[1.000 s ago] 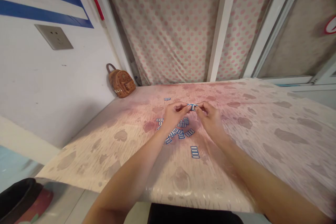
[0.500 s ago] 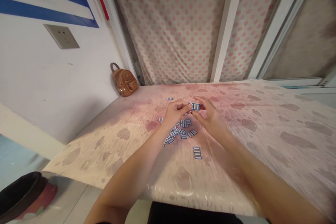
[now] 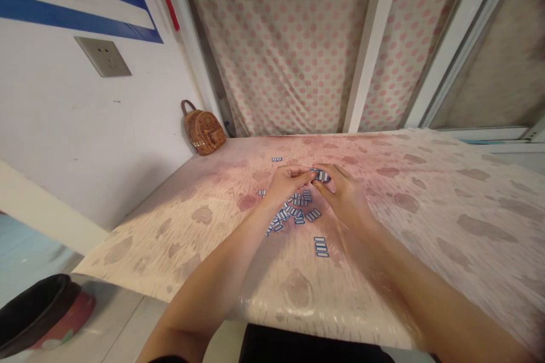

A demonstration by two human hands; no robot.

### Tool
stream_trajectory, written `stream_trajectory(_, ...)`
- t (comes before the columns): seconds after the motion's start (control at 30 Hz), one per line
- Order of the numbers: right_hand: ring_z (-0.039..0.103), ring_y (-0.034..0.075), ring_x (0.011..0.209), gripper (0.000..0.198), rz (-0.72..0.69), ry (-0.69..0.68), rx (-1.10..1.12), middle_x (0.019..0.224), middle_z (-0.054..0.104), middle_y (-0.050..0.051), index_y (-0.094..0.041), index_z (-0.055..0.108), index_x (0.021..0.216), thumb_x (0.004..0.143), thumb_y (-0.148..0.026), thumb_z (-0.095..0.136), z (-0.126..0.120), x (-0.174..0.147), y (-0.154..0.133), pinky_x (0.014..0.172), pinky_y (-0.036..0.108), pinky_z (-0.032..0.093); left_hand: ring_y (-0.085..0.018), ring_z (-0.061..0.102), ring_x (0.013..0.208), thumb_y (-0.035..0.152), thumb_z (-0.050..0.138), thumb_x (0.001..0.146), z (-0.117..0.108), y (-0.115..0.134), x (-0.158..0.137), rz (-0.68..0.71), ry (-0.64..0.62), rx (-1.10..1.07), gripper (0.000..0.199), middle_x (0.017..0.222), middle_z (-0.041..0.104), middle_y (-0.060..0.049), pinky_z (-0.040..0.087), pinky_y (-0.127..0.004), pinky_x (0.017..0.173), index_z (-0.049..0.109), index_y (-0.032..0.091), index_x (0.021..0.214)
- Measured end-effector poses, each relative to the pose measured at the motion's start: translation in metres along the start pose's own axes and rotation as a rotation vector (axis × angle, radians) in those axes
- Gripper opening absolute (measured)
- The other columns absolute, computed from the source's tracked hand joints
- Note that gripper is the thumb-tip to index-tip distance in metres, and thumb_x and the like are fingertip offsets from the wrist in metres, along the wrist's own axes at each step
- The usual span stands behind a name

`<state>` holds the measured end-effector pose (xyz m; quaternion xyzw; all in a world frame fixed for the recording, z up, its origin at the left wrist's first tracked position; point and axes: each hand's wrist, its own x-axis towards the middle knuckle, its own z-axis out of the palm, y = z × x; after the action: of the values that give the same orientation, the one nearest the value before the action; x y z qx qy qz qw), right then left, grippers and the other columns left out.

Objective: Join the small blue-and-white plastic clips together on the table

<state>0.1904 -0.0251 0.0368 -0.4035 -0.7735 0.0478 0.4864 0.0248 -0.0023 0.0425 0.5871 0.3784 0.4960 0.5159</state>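
Between my two hands, just above the far middle of the table, is a small blue-and-white striped piece (image 3: 322, 175); its exact kind cannot be made out. My left hand (image 3: 284, 182) pinches its left end between thumb and fingers. On the other side, my right hand (image 3: 347, 194) has its fingers and thumb closed around the right end. Below the hands lies a loose pile of similar striped pieces (image 3: 293, 211), partly hidden by my left wrist. One such piece (image 3: 321, 247) lies apart, nearer me, and another (image 3: 277, 159) lies farther back.
A patterned plastic cloth (image 3: 426, 227) covers the table (image 3: 293, 289). At the back left corner, a small brown backpack-shaped bag (image 3: 205, 132) leans against the wall. Behind the table hangs a dotted curtain (image 3: 289, 45). A dark-lined bin (image 3: 46, 315) stands on the floor at left.
My right hand's fingers have closed further over the striped piece, which now looks tilted and more covered. The pile is unchanged; the view has shifted slightly.
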Motion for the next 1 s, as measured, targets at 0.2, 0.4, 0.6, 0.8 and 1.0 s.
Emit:
stream_trajectory(0.2,0.065,0.024,0.082,0.025,0.044,0.008,0.005,0.103,0.071,0.007,-0.026,0.065,0.115,0.09,-0.028,0.058,0.003,-0.003,0.001,0.078,0.04,0.051,-0.01,0.059,0.06,0.05,0.084,0.063,-0.001,0.0,-0.001,-0.015,-0.008,-0.034,0.041,0.068,0.067,-0.002,0.045,-0.02,0.058,0.075,0.014,0.079)
stream_trajectory(0.4,0.066,0.022,0.076,0.043,0.135,0.042,0.083,0.09,0.069,0.005,-0.023,0.059,0.127,0.087,-0.035,0.065,0.005,-0.002,0.006,0.072,0.037,0.052,-0.009,0.056,0.056,0.05,0.083,0.064,-0.004,0.006,-0.001,-0.021,0.061,-0.024,0.041,0.066,0.066,-0.002,0.043,-0.02,0.053,0.073,0.012,0.076)
stream_trajectory(0.6,0.066,0.022,0.078,0.029,0.086,0.026,0.091,0.094,0.071,0.005,-0.025,0.064,0.117,0.089,-0.032,0.059,0.0,0.0,0.003,0.075,0.038,0.053,-0.006,0.05,0.053,0.051,0.084,0.063,-0.012,0.006,0.001,-0.057,0.013,-0.031,0.043,0.062,0.062,0.0,0.039,-0.018,0.05,0.073,0.011,0.076)
stream_trajectory(0.8,0.064,0.021,0.078,0.035,0.17,0.024,0.213,0.091,0.07,0.004,-0.024,0.061,0.12,0.086,-0.034,0.063,0.003,0.0,0.006,0.077,0.038,0.051,-0.008,0.054,0.056,0.051,0.082,0.065,-0.015,0.006,0.001,-0.054,-0.02,-0.005,0.04,0.066,0.066,-0.002,0.042,-0.02,0.052,0.074,0.013,0.078)
stream_trajectory(1.0,0.06,0.018,0.072,0.02,0.329,-0.015,0.405,0.077,0.066,0.003,-0.021,0.062,0.083,0.085,-0.041,0.061,0.004,0.001,0.007,0.067,0.031,0.045,-0.011,0.058,0.061,0.051,0.078,0.072,-0.012,0.001,0.003,0.007,-0.039,0.1,0.039,0.078,0.073,-0.007,0.045,-0.021,0.056,0.076,0.014,0.084)
